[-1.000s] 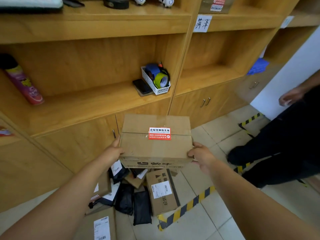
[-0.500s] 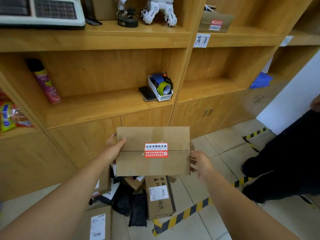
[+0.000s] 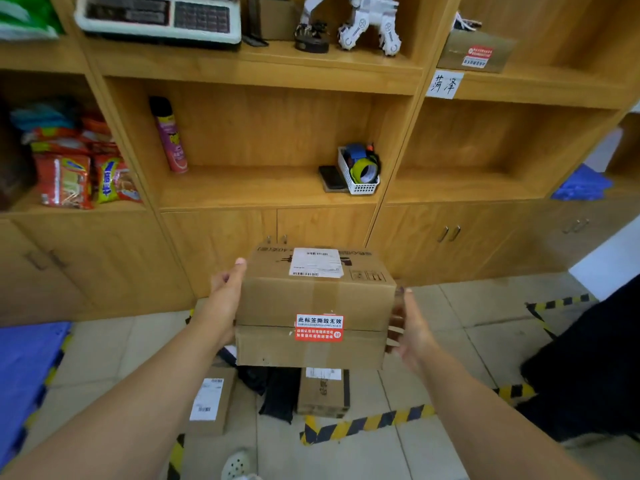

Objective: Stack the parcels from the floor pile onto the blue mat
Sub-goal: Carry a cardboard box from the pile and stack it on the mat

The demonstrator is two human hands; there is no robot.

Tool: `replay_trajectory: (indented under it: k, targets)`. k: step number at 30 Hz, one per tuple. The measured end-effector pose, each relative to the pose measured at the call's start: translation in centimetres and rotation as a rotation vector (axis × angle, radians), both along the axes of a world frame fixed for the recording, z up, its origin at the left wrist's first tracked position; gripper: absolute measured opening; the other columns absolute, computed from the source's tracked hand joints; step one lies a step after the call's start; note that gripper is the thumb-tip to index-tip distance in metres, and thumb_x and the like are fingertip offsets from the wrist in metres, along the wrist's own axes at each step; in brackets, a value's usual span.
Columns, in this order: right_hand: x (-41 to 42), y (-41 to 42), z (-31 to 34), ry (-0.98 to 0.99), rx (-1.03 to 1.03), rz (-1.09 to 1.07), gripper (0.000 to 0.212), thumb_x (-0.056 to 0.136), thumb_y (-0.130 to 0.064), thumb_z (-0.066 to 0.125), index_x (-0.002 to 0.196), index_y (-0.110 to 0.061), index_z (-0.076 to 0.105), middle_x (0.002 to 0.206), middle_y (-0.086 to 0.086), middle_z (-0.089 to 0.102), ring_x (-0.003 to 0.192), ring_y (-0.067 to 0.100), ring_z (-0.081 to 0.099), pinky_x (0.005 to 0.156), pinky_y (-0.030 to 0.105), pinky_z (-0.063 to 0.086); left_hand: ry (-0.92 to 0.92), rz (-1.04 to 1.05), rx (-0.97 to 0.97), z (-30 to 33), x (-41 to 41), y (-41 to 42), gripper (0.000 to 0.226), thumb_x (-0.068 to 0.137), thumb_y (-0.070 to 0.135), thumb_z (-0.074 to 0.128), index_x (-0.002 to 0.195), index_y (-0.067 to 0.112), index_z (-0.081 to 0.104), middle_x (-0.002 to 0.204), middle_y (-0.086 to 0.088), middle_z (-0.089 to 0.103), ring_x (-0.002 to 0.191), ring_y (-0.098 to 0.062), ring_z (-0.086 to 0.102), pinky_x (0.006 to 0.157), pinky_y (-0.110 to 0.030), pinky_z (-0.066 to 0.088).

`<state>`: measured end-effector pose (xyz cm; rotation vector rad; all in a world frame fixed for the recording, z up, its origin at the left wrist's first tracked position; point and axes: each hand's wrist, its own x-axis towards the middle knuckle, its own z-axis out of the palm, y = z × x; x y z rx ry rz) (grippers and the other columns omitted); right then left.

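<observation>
**Box held between your hands, above the floor pile**

You hold a brown cardboard box (image 3: 313, 306) in the air in front of the wooden cabinet (image 3: 242, 188). It has a white shipping label on top, a red sticker across the seam of the near face, and clear tape down the middle. Your left hand (image 3: 225, 299) presses flat on its left side, thumb up along the edge. Your right hand (image 3: 407, 329) presses its right side, fingers extended. Below it, more parcels (image 3: 322, 393) lie on the tiled floor, brown boxes and black bags. The blue mat (image 3: 24, 375) lies at far left. On the shelf, a white basket (image 3: 356, 174) holds rolls of tape.
</observation>
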<state>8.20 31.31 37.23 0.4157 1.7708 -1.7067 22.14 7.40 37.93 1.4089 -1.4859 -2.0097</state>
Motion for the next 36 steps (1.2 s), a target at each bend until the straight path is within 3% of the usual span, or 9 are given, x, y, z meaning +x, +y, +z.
replay_trajectory:
  k: [3,8,12,19,22,25,31,33,36]
  targets:
    - [1.2,-0.8,0.1,-0.046,0.028,0.074,0.059,0.087,-0.065,0.043,0.111,-0.014,0.059,0.106,0.015,0.067,0.100,0.030,0.061,0.088,0.047,0.050,0.034,0.063,-0.019,0.4,2.8,0.2,0.042,0.089,0.044,0.057,0.120,0.025,0.036,0.109,-0.003,0.048,0.083,-0.016,0.050,0.070,-0.034,0.047]
    - [4.1,-3.7,0.7,-0.062,0.090,0.285,0.066,0.086,-0.070,0.037,0.112,-0.016,0.064,0.110,0.014,0.068,0.100,0.028,0.062,0.072,0.039,0.048,0.021,0.140,-0.090,0.9,8.5,-0.8,0.050,0.092,0.022,0.057,0.137,0.018,0.035,0.120,-0.004,0.047,0.082,-0.013,0.048,0.059,-0.028,0.037]
    - [7.1,-7.3,0.5,-0.043,0.145,0.413,0.088,0.063,-0.087,0.048,0.117,-0.019,0.060,0.114,0.011,0.066,0.105,0.030,0.060,0.083,0.042,0.050,-0.024,0.208,-0.118,1.1,14.1,-3.0,0.052,0.091,0.015,0.057,0.139,0.019,0.037,0.128,-0.007,0.050,0.090,-0.017,0.049,0.074,-0.030,0.040]
    - [16.7,-15.9,1.8,0.015,0.185,0.637,0.035,0.087,-0.055,0.054,0.099,-0.022,0.058,0.099,0.001,0.064,0.091,0.018,0.057,0.088,0.041,0.045,-0.029,0.205,-0.115,1.7,25.9,-7.4,0.061,0.091,0.003,0.053,0.146,0.018,0.030,0.126,-0.003,0.051,0.105,-0.019,0.050,0.091,-0.032,0.039]
    - [21.2,-18.8,1.5,0.008,0.199,0.730,0.041,0.083,-0.047,0.066,0.114,-0.022,0.054,0.113,0.004,0.061,0.098,0.020,0.056,0.089,0.046,0.047,-0.050,0.132,-0.148,1.5,31.5,-9.6,0.073,0.089,-0.001,0.054,0.149,0.026,0.022,0.121,-0.010,0.057,0.100,-0.020,0.056,0.090,-0.031,0.044]
    - [25.3,-21.1,0.9,0.013,0.102,0.708,0.043,0.083,-0.038,0.069,0.119,-0.022,0.052,0.117,0.004,0.060,0.102,0.021,0.056,0.073,0.044,0.054,-0.045,0.081,-0.213,2.0,36.5,-11.4,0.069,0.094,0.004,0.050,0.149,0.027,0.016,0.101,-0.002,0.059,0.080,-0.008,0.056,0.066,-0.016,0.042]
    - [32.3,-24.2,0.0,0.138,0.046,0.650,0.032,0.086,-0.028,0.067,0.114,-0.015,0.057,0.109,0.008,0.067,0.103,0.025,0.062,0.079,0.042,0.057,-0.254,-0.083,-0.462,1.1,44.3,-16.2,0.037,0.100,0.037,0.034,0.136,0.033,0.027,0.110,0.010,0.053,0.089,-0.009,0.049,0.074,-0.024,0.037]
    - [34.4,-24.8,-0.2,0.170,0.067,0.636,0.029,0.087,-0.027,0.067,0.111,-0.013,0.059,0.105,0.008,0.068,0.100,0.023,0.063,0.079,0.042,0.058,-0.299,-0.119,-0.487,0.3,46.4,-18.0,0.048,0.096,0.044,0.038,0.141,0.038,0.021,0.118,0.012,0.052,0.100,-0.013,0.053,0.084,-0.030,0.039]
    - [37.1,-25.7,-0.2,0.206,0.047,0.612,0.025,0.087,-0.022,0.067,0.109,-0.011,0.062,0.101,0.008,0.070,0.095,0.021,0.066,0.073,0.037,0.058,-0.188,-0.008,-0.457,-0.5,47.9,-20.2,0.057,0.087,0.023,0.056,0.138,0.024,0.029,0.125,0.001,0.044,0.120,-0.020,0.046,0.092,-0.036,0.045]
